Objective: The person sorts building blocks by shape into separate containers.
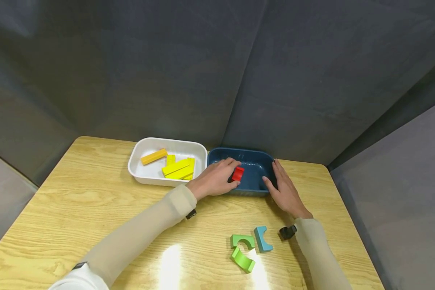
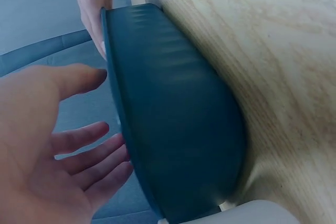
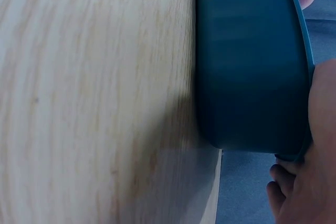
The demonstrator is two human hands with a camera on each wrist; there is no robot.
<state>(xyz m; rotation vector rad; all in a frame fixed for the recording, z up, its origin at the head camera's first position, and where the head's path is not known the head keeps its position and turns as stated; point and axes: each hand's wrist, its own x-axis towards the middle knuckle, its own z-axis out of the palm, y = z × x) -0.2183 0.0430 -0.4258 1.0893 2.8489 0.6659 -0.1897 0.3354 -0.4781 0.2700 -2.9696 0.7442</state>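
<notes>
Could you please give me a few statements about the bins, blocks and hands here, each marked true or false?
1. The red block is at the blue bin, by the left hand. True.
2. The white bin holds green blocks. False: it holds yellow blocks.
3. The right hand rests against the blue bin. True.
4. The green arches lie in the blue bin. False: they lie on the table.
</notes>
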